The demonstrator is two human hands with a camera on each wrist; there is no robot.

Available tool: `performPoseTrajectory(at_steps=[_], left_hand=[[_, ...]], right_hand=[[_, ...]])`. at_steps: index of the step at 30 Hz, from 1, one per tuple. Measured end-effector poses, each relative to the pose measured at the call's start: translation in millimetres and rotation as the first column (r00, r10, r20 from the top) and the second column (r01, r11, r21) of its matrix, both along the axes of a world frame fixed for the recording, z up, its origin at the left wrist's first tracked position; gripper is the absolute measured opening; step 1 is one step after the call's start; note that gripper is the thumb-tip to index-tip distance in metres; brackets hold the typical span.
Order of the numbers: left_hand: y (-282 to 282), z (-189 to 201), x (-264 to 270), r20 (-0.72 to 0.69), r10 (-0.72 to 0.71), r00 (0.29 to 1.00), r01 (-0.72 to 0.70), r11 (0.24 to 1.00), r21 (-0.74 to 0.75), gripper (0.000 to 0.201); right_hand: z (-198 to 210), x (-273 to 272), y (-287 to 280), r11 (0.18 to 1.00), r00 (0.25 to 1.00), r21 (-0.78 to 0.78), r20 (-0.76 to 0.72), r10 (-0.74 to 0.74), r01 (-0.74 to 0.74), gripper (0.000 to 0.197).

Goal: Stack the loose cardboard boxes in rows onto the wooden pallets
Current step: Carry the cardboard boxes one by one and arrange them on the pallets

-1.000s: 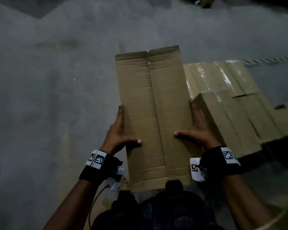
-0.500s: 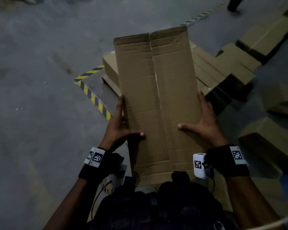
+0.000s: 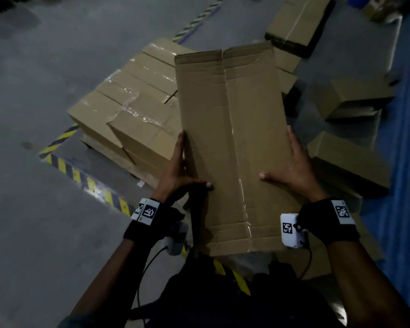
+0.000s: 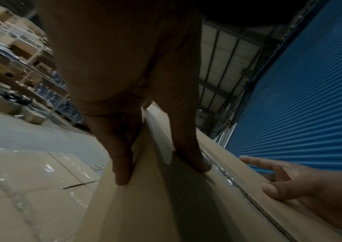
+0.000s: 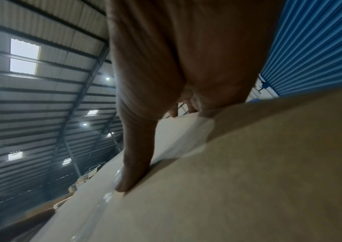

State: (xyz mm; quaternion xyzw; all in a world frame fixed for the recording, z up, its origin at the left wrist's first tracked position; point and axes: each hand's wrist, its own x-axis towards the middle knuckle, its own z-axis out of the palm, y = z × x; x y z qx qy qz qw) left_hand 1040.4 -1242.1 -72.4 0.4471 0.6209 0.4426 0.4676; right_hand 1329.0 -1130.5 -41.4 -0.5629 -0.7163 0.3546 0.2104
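I carry a long brown cardboard box lengthwise in front of me, its taped seam facing up. My left hand grips its left edge, thumb on top and fingers down the side. On the opposite edge my right hand holds it the same way. The left wrist view shows the left hand clamped on the box edge, and the right wrist view shows the right hand with its thumb on the top face. Below and to the left, taped boxes sit in rows on a wooden pallet.
Loose cardboard boxes lie on the floor to the right, further back and at the top. Yellow-black floor tape runs along the pallet's left side. A blue shutter stands to the right, storage racks far left.
I have turned with the box: the pallet stack and the striped floor tape have come into view beneath and left of it. Both hands keep the same hold.
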Motion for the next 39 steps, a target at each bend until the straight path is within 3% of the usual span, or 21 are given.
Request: performPoseTrajectory(at_steps=[4,7,16,20,26,31,39], left_hand=[[79,-14,19,-0.084,0.008,0.996,-0.010,1.000,-0.016,0.145],[142,-17,32,-0.066,0.021,0.998,-0.022,0.999,-0.024,0.144],[261,-11,46,-0.092,0.024,0.995,-0.031,0.996,-0.082,0.142],[306,-14,56,-0.080,0.092,0.993,-0.100,0.989,-0.111,0.142],[345,-19,72,-0.054,0.335,0.941,-0.339,0.931,-0.135,0.140],[365,-39,75,-0.074,0.501,0.862,-0.507,0.853,-0.127,0.138],[400,-74,50,0.040,0.647,0.762,-0.640,0.761,-0.109,0.141]], right_hand=[[-4,22,72,0.999,0.998,0.007,0.056,-0.037,0.036,0.137],[1,29,129,0.998,0.996,0.001,0.060,-0.064,0.064,0.134],[-7,37,256,0.998,0.999,-0.048,0.026,-0.039,0.040,0.126],[-21,40,322,0.996,0.999,-0.077,-0.005,0.038,-0.038,0.126],[-22,25,413,0.954,0.965,-0.158,-0.093,0.244,-0.256,0.125],[-26,-10,476,0.888,0.903,-0.170,-0.031,0.429,-0.427,0.128],[-56,-87,547,0.779,0.791,-0.188,0.019,0.611,-0.598,0.123]])
